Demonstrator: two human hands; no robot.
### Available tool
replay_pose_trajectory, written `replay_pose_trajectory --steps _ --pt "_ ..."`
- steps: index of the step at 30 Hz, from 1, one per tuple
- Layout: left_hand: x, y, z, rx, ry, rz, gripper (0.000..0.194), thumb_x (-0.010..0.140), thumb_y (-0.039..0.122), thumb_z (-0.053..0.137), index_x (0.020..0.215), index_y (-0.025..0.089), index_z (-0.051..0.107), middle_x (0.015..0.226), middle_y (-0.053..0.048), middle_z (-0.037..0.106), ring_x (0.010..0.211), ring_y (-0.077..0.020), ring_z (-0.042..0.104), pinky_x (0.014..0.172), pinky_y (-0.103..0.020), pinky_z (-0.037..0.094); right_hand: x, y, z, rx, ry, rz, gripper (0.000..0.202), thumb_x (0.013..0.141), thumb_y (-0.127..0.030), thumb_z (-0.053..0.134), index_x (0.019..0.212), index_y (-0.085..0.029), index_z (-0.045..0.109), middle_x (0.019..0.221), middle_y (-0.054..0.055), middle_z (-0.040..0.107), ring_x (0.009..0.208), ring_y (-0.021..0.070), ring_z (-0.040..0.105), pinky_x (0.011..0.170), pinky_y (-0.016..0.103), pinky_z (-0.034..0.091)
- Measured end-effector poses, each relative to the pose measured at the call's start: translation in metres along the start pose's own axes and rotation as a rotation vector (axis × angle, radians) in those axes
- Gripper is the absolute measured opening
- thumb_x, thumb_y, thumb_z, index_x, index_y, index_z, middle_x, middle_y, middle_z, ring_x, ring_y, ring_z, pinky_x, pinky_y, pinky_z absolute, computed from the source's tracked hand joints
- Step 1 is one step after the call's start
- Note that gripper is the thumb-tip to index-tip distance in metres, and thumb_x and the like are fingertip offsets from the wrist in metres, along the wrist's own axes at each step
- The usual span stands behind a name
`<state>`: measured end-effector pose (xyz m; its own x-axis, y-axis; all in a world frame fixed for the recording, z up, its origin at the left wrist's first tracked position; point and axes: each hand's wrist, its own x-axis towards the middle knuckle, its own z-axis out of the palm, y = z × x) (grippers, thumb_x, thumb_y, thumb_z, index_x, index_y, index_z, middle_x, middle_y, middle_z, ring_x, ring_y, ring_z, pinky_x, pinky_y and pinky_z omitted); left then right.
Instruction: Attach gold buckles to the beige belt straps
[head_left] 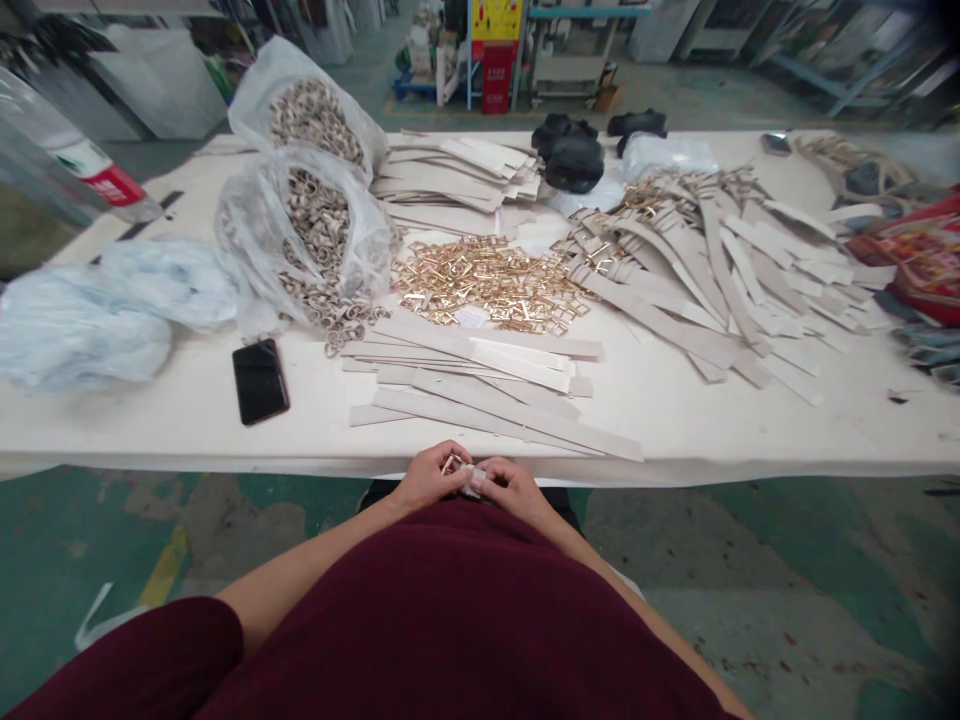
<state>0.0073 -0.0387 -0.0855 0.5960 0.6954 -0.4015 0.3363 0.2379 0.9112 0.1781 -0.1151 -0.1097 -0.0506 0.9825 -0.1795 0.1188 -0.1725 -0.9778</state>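
Close to my body, just off the table's front edge, my left hand (429, 478) pinches a gold metal buckle (451, 463). My right hand (516, 487) is closed beside it on a light grey strap (472, 483), whose visible end lies against the buckle between both hands. Most of this strap is hidden by my fingers and body. Nearest on the table lie loose flat grey strips (495, 405). Behind them spreads a pile of gold buckles (480, 275).
Two clear bags of small grey loops (319, 215) stand left of the buckles, some spilling out. A phone (259, 382), plastic bags (82, 325) and a bottle (105, 180) are further left. Buckled straps (720, 260) heap up at right, with black bundles (568, 152) behind.
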Motion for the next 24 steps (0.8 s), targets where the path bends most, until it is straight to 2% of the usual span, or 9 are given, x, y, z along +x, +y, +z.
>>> replay_pose_trajectory --steps 3,5,8,10,12,15,20,22,24 --pt "-0.001 -0.003 0.0 -0.035 0.066 -0.013 0.022 0.069 0.03 0.064 0.08 0.015 0.053 0.06 0.003 0.054 0.051 -0.0079 0.048 0.048 -0.018 0.038 -0.007 -0.001 -0.005 0.018 0.009 0.04 0.029 0.074 -0.041 0.063 0.058 -0.018 0.056 0.09 0.006 0.064 0.085 0.0185 0.057 0.079 0.032 0.042" --pt "-0.001 -0.003 -0.001 -0.053 0.047 -0.011 0.02 0.071 0.031 0.061 0.08 0.014 0.053 0.063 0.002 0.055 0.053 -0.0081 0.049 0.049 -0.018 0.038 -0.011 -0.001 -0.006 0.03 0.021 0.058 0.028 0.074 -0.04 0.063 0.059 -0.018 0.056 0.09 0.005 0.063 0.085 0.0183 0.057 0.08 0.031 0.042" --pt "0.002 0.002 -0.003 -0.031 -0.075 -0.033 0.032 0.079 0.039 0.053 0.101 0.016 0.056 0.071 0.0 0.057 0.056 -0.01 0.052 0.049 -0.019 0.039 -0.011 0.0 -0.007 0.049 0.031 0.055 0.027 0.074 -0.039 0.064 0.059 -0.018 0.056 0.085 0.005 0.062 0.081 0.0178 0.056 0.077 0.031 0.042" --pt "0.006 0.006 -0.004 -0.023 -0.157 -0.066 0.043 0.078 0.043 0.054 0.112 0.017 0.052 0.069 0.001 0.056 0.055 -0.0108 0.052 0.048 -0.02 0.039 -0.01 -0.002 -0.006 0.046 0.042 0.044 0.026 0.074 -0.038 0.063 0.06 -0.018 0.056 0.084 0.005 0.062 0.079 0.0174 0.056 0.074 0.03 0.042" --pt "0.01 0.009 -0.004 -0.055 -0.225 -0.088 0.049 0.072 0.042 0.064 0.112 0.016 0.051 0.065 0.002 0.056 0.055 -0.0108 0.051 0.05 -0.02 0.039 -0.009 -0.005 -0.007 0.002 0.049 0.007 0.025 0.074 -0.037 0.062 0.059 -0.018 0.056 0.083 0.005 0.063 0.078 0.0175 0.056 0.072 0.03 0.042" --pt "0.015 0.011 -0.001 -0.068 -0.285 -0.112 0.046 0.062 0.037 0.072 0.099 0.013 0.056 0.068 0.002 0.057 0.06 -0.0107 0.051 0.054 -0.02 0.039 -0.01 -0.012 -0.008 -0.089 0.064 -0.069 0.027 0.075 -0.036 0.062 0.056 -0.019 0.053 0.08 0.005 0.063 0.077 0.0178 0.056 0.071 0.029 0.042" --pt "0.008 0.017 0.004 0.01 -0.209 -0.123 0.035 0.064 0.034 0.067 0.091 0.012 0.061 0.059 0.004 0.051 0.053 -0.0085 0.043 0.05 -0.019 0.032 -0.014 -0.009 -0.01 -0.099 0.081 -0.054 0.027 0.073 -0.037 0.065 0.058 -0.019 0.05 0.078 0.004 0.061 0.076 0.0173 0.056 0.071 0.029 0.043" --pt "0.005 0.018 0.005 0.01 -0.176 -0.097 0.037 0.066 0.036 0.065 0.094 0.012 0.062 0.057 0.005 0.047 0.052 -0.0081 0.039 0.049 -0.019 0.029 -0.016 -0.003 -0.011 -0.053 0.089 0.019 0.023 0.067 -0.037 0.07 0.069 -0.02 0.054 0.074 0.001 0.059 0.071 0.0158 0.054 0.069 0.028 0.043" --pt "0.004 0.016 0.004 0.029 -0.163 -0.06 0.038 0.068 0.039 0.064 0.096 0.013 0.064 0.056 0.005 0.043 0.052 -0.0083 0.036 0.05 -0.02 0.027 -0.016 0.001 -0.012 -0.018 0.071 0.069 0.033 0.062 -0.035 0.073 0.085 -0.02 0.056 0.076 -0.001 0.059 0.069 0.0147 0.053 0.066 0.027 0.042"
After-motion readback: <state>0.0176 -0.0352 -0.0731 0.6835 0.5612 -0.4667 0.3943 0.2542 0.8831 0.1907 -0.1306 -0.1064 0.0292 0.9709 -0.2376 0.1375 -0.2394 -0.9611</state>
